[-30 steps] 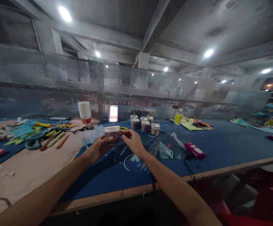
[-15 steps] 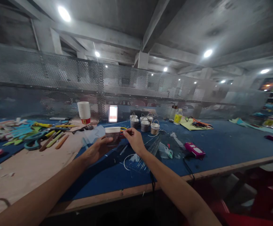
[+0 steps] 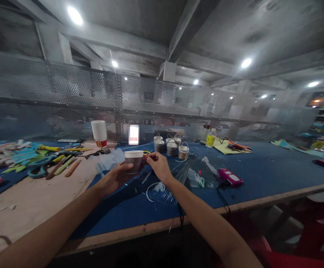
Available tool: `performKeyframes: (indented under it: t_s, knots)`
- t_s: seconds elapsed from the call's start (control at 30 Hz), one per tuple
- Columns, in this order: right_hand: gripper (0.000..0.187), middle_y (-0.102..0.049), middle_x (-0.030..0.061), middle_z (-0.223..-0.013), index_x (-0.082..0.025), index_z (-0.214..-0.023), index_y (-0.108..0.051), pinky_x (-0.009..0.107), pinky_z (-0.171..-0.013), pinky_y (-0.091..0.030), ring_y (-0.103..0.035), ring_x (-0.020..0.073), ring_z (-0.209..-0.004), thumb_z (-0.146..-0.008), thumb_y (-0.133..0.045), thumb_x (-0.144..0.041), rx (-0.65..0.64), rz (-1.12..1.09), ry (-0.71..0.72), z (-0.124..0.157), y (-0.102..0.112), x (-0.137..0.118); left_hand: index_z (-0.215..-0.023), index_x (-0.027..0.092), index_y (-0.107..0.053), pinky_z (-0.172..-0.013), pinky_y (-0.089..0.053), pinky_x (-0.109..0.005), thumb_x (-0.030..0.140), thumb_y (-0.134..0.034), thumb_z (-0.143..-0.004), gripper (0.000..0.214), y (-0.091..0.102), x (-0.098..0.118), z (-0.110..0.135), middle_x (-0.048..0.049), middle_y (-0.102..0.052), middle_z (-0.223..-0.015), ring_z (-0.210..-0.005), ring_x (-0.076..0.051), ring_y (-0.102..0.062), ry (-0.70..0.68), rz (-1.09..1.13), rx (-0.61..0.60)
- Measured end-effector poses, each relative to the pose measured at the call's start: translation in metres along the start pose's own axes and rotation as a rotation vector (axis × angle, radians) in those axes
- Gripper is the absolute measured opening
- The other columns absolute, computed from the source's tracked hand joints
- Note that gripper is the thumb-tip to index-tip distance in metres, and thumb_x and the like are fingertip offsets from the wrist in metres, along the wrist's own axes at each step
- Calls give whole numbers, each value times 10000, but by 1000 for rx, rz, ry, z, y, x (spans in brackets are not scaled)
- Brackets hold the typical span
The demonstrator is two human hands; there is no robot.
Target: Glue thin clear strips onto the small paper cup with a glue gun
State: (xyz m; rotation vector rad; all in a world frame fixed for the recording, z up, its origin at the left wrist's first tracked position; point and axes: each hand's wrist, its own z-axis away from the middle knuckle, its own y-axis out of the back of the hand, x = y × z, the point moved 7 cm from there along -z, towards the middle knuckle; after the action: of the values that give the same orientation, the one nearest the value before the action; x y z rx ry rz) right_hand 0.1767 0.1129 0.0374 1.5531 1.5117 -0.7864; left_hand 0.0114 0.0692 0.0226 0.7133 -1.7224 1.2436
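My left hand (image 3: 119, 175) is wrapped around a paper cup (image 3: 134, 159) with a white rim and a dark covering on its side, held upright above the table. At the cup's right side, my right hand (image 3: 159, 166) has its fingertips pinched together close to the wall. What lies between those fingertips is too small to make out. Beyond the hands stand several small cup buckets with thin looped handles, among them a grey one (image 3: 172, 149) and a tan one (image 3: 183, 152). A bundle of thin wires (image 3: 182, 175) lies below them, right of my right wrist.
A stack of white paper cups (image 3: 98, 131) stands back left, near scissors (image 3: 37, 171) and coloured sticks (image 3: 65, 165). Rightward are a purple device (image 3: 230, 177) with a cord, a yellow-labelled bottle (image 3: 210, 139) and yellow sheets (image 3: 228, 147). A perforated metal screen (image 3: 139, 96) runs behind.
Both hands keep nearly the same pose around the cup. The whole view has shifted very slightly.
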Motion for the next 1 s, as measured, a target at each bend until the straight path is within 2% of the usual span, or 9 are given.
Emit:
performKeyframes:
  t_s: [0.6, 0.8, 1.0]
  knots:
    - [123, -795, 39, -849, -190, -865, -716, 324, -813, -585, -760, 216, -818, -834, -715, -309, -13, -19, -25, 0, -1, 2, -1289, 135, -774, -1064, -505, -388, 202, -736, -881, 415, 0, -4, -1, -136, -802, -1293, -1124, -279, -747, 4, 6, -97]
    - [105, -795, 37, -843, -189, -856, -722, 315, -802, -590, -759, 206, -797, -838, -719, -292, -14, -71, -21, 0, -2, 0, -1350, 127, -737, -1099, -477, -406, 213, -704, -911, 448, 0, -5, 0, -149, -778, -1345, -1204, -296, -719, 14, 0, -113]
    - [101, -795, 36, -840, -185, -866, -725, 316, -797, -595, -759, 206, -791, -840, -718, -283, -18, -83, -31, 1, -2, 1, -1298, 128, -761, -1077, -485, -399, 212, -713, -902, 407, -1, -4, 1, -134, -814, -1259, -1139, -287, -735, 24, 12, -107]
